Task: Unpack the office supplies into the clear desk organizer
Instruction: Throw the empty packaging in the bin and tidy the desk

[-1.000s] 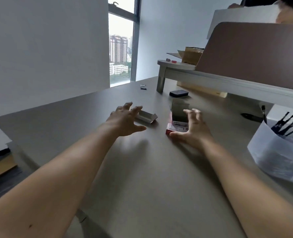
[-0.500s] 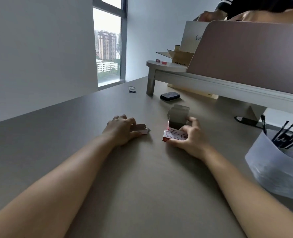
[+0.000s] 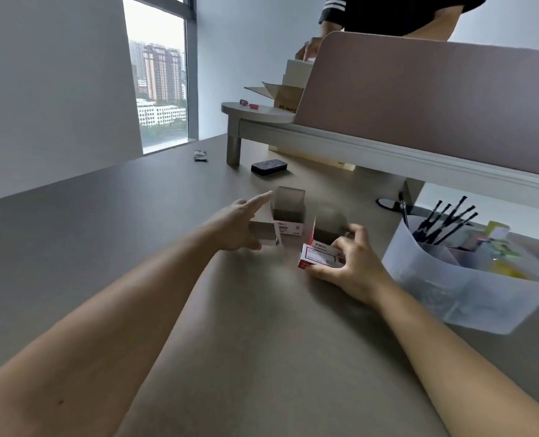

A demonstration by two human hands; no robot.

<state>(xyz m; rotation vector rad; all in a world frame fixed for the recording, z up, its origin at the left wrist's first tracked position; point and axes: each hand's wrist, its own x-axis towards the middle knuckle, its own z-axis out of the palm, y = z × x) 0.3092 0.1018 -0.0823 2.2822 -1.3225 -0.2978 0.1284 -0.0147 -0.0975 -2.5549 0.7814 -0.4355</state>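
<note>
grey desk (image 3: 135, 247), organizer (image 3: 470, 298) right, eraser (image 3: 268, 167) beyond boxes (image 3: 288, 222)

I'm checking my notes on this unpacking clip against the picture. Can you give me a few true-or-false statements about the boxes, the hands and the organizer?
1. The right hand grips a red-and-white box. True.
2. The clear desk organizer stands to the left of both hands. False: it stands to the right.
3. Black pens stand upright in the organizer. True.
4. The left hand lies flat on bare table. False: it is at an opened box, forefinger stretched out.
5. A dark flat object lies beyond the boxes. True.
</note>
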